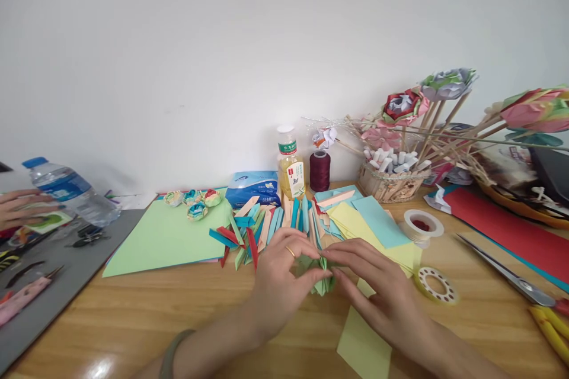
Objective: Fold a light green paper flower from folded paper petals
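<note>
Pinching green paper (322, 285), left hand (284, 278), right hand (377, 284), bottle (291, 173) reading "东方"

Bare, folded matt paper is being shown by the green piece (323, 285). Glossy clear plastic is being shown by the water bottle (73, 188), smooth grained wood by the table (178, 320), shiny metal by the scissors' blades (498, 266), and glossy plastic film by the tissue pack (252, 188).

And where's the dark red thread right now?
The dark red thread spool stands against the wall in the head view, just right of the juice bottle.
</note>
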A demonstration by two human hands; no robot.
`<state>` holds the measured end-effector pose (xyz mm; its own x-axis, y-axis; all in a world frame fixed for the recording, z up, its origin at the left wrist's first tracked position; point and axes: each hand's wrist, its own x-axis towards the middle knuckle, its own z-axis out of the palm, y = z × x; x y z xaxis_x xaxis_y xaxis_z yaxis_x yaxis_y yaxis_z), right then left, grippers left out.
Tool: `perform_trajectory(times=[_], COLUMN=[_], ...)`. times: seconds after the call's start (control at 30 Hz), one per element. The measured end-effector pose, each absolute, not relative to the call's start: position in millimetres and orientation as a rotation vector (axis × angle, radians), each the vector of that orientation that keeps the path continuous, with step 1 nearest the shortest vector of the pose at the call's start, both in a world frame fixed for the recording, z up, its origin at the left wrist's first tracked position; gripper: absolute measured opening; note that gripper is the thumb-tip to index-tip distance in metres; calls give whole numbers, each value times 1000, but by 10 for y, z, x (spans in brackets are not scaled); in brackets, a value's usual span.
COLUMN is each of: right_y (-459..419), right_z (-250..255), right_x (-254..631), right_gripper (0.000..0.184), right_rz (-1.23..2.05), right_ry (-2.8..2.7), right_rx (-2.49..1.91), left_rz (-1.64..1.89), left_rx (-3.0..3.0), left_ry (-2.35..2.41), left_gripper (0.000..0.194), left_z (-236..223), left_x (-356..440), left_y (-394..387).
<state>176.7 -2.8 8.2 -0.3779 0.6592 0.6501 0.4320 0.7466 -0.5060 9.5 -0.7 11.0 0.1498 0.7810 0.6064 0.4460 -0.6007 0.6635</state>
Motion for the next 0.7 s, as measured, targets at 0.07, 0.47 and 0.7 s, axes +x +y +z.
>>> perform_trajectory(times=[0.07,0.47,0.7], right_y=[-30,-46,-48], right_z=[77,-39,-19], right_x=[1763,1790,1764], right_gripper=[24,22,30], right_rz=[259,-232,25], right_ry=[-2028,-2113,-2084], right_rx=[-802,-815,-789], left_rz=[1472,1546,1463], left_rx=[2137,2165,2116], left_ry=[1162,1226,1216], left_gripper=[20,17,17], left_z=[112,54,45], left_x=[89,67,57], left_y=[-1,17,17])
